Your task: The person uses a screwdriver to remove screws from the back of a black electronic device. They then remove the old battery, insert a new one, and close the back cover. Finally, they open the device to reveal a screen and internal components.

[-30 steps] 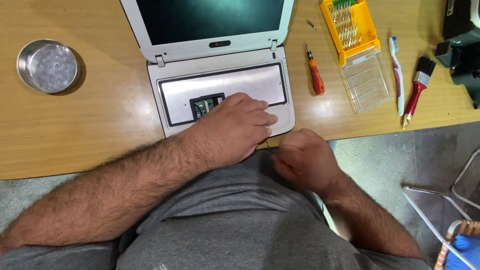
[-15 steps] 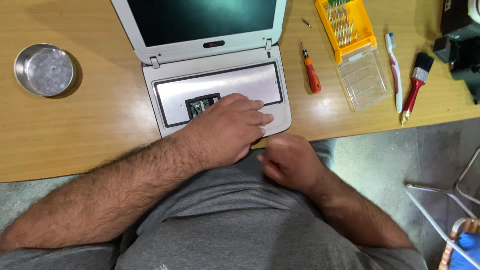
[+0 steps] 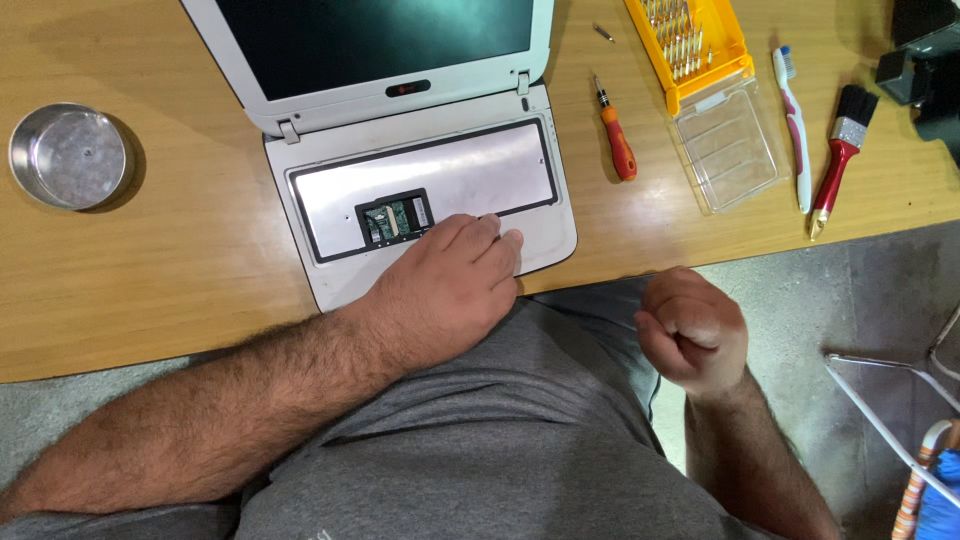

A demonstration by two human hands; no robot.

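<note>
Left hand (image 3: 445, 285) lies flat, fingers loose, holding nothing, on the open laptop (image 3: 420, 190) with no keyboard; right hand (image 3: 695, 330) is a closed fist off the table (image 3: 150, 270), contents unclear.

One laptop (image 3: 420, 150), one screwdriver (image 3: 617, 140), one toothbrush (image 3: 793, 120), one paintbrush (image 3: 840, 160), one metal dish (image 3: 68, 156).

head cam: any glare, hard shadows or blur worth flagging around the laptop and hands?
Head view: sharp overall, no motion blur on the left hand or the right hand; soft greenish glare on the laptop screen; soft sheen on the table; the metal dish casts a dark shadow to its right; the tools' shadows are short; the black objects at the top right are cropped.
</note>
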